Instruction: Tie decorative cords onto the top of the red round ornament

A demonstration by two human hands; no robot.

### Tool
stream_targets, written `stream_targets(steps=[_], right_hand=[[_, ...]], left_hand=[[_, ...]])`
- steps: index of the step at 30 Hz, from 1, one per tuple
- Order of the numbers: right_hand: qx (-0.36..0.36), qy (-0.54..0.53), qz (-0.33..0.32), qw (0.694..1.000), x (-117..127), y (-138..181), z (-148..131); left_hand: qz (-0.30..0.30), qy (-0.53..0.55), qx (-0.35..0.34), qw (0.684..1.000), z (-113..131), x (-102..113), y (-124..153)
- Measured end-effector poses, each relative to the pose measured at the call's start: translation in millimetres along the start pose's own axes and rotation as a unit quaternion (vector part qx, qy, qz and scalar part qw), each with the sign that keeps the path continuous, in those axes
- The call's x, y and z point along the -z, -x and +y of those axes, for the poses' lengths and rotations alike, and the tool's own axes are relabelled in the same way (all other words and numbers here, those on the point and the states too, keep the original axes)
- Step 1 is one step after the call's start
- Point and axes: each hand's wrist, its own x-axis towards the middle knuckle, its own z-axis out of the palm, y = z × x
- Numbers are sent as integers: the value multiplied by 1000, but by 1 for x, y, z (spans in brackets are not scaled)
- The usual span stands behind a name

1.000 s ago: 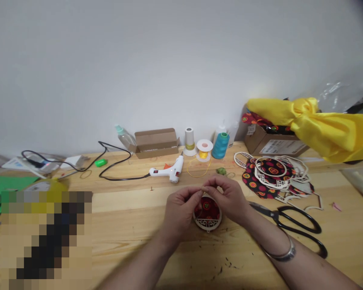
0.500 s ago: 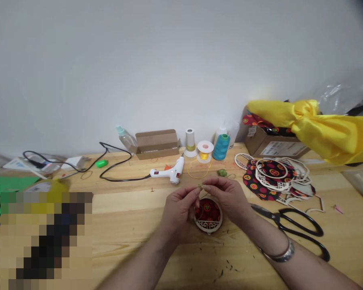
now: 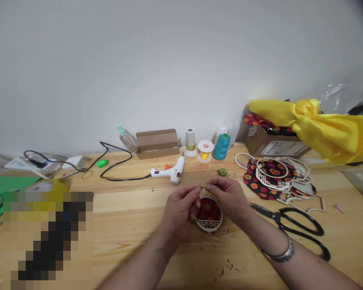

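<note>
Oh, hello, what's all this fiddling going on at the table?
A person is working bare-handed: the left hand and right hand pinch a thin greenish cord between their fingertips, close together. Just below in the view is a round, pale-framed piece with dark red patterned fabric; whether it lies flat or hangs is hard to tell. Black-handled scissors lie beside the right forearm, and a white glue gun rests farther back on the wooden table.
</note>
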Motion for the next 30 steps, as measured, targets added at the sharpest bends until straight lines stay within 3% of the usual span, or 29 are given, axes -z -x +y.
stream_targets(steps=[16,25,30], right_hand=[[73,8,-23,997,0,2,-1],[136,57,-50,988,1,3,-2],[142,99,-30,984,1,4,-7]], left_hand=[[0,-18,-2,1000,-3,0,0],[2,-27,-10,1000,-2,0,-1],[10,-60,-20,998,-1,0,0]])
